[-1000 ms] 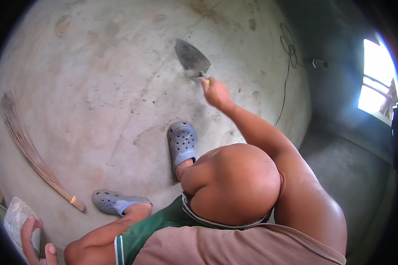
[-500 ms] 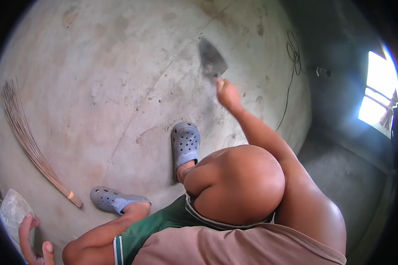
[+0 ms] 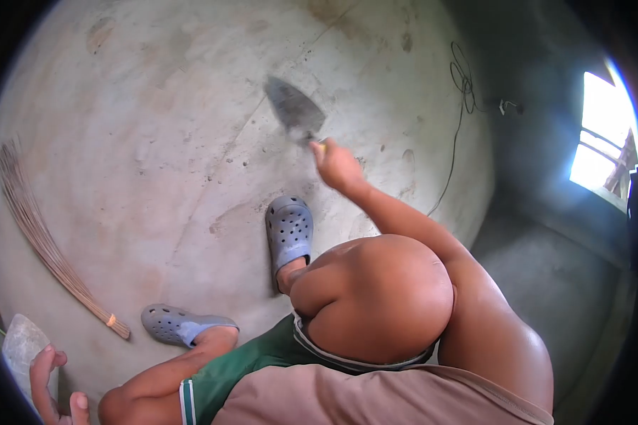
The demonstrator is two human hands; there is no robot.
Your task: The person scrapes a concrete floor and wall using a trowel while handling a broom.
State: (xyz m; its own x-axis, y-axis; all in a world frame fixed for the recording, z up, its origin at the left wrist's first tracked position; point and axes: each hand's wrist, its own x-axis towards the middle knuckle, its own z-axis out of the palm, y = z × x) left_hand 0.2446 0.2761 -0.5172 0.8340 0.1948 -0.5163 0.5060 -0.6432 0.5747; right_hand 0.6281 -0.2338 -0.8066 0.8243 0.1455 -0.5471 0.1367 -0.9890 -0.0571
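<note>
- The right hand (image 3: pixel 339 168) wraps firmly round the handle of a trowel (image 3: pixel 295 108), blade blurred.
- The left hand (image 3: pixel 62 419) curls loosely, fingers parted, beside a greyish object (image 3: pixel 27 348); contact unclear.

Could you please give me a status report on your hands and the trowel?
Right hand gripping trowel, blade blurred. Left hand open, partly out of frame. Stick broom lying off left, clear of trowel.
</note>
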